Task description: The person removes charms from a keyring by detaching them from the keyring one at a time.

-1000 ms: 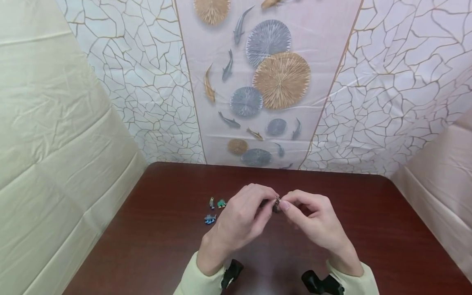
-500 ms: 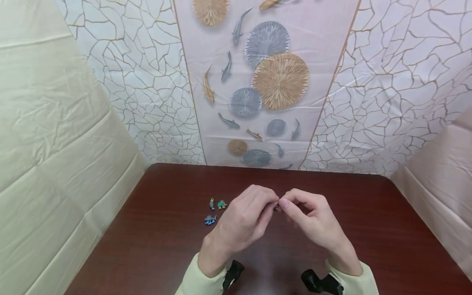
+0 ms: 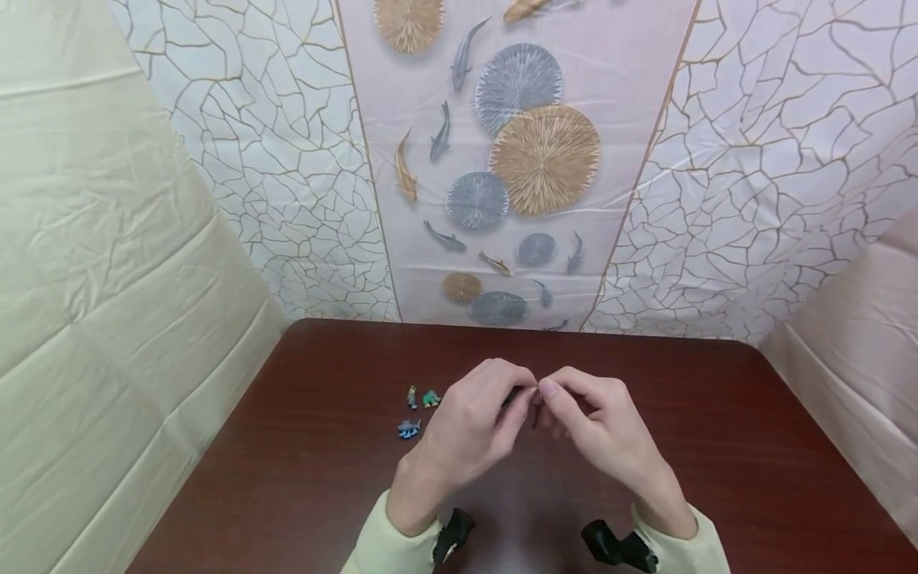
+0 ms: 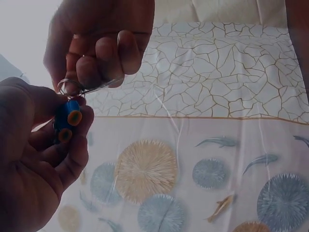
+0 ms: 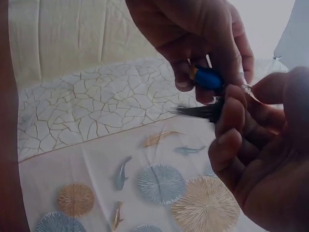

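Note:
My left hand [image 3: 466, 414] and right hand [image 3: 598, 426] meet fingertip to fingertip above the middle of the table. In the left wrist view, the left hand [image 4: 29, 159] holds a small blue toy [image 4: 67, 121] with orange wheel-like discs. A thin metal ring [image 4: 71, 88] at its top is pinched by the right hand [image 4: 106, 29]. The right wrist view shows the toy's blue side [image 5: 208, 78] and a dark bristly tuft [image 5: 198, 112] by the right fingers. Fingers hide most of the ring and part of the toy.
Left of the hands, three small figures lie on the dark red table [image 3: 301, 494]: a slim grey one [image 3: 412, 397], a green one [image 3: 431, 399] and a blue one [image 3: 409, 429]. A patterned cloth [image 3: 531, 263] hangs behind the table.
The right hand has shifted slightly left. The small piece that showed between the fingertips is now mostly covered, and a dark strip hangs below them. The three figures stay put.

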Motion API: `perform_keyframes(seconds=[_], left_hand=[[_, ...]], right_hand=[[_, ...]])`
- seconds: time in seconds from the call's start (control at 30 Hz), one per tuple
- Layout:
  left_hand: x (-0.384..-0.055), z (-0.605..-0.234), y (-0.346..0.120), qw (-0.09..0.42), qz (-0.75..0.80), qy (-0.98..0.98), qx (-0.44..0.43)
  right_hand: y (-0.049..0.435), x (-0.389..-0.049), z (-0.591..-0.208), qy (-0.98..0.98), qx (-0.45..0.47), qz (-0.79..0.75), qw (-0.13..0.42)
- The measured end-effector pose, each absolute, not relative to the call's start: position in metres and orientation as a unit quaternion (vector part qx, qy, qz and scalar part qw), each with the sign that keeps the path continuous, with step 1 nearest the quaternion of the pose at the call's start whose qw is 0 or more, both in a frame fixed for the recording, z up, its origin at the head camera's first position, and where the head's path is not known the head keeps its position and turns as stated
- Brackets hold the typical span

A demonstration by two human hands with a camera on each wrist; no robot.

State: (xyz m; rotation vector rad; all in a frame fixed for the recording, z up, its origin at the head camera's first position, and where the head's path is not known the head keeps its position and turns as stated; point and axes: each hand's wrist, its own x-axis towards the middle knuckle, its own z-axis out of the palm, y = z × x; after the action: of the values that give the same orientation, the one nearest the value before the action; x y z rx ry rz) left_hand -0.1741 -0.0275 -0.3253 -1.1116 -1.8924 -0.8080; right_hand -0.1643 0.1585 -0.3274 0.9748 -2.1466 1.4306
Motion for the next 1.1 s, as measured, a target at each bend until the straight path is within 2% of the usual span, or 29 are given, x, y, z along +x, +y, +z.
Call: perform_keyframes(seconds=[0.27, 0.5, 0.7, 0.9, 1.1], left_hand=[[-0.1733, -0.3228, -0.0273, 0.407, -0.306, -0.732, -0.453], [-0.1725, -0.3233, -0.0271, 0.401, -0.318, -0.732, -0.449], [-0.1719, -0.3238, -0.0275, 0.397, -0.337, -0.738, -0.429], [-0.171, -0.3238, -0.0282, 0.388, -0.344, -0.732, -0.442], [-0.1706, -0.3225, -0.0283, 0.392, -0.335, -0.722, -0.461]], right_hand=[[0.1596, -0.1589, -0.3228, -0.778, 0.311, 0.507, 0.206], [0.1605, -0.1584, -0.3243, -0.756, 0.341, 0.513, 0.223], [0.16, -0.16, -0.3266, -0.716, 0.385, 0.543, 0.211], [0.1596, -0.1594, -0.3255, -0.74, 0.36, 0.539, 0.182], [0.1601, -0.1583, -0.3255, -0.748, 0.354, 0.526, 0.195]])
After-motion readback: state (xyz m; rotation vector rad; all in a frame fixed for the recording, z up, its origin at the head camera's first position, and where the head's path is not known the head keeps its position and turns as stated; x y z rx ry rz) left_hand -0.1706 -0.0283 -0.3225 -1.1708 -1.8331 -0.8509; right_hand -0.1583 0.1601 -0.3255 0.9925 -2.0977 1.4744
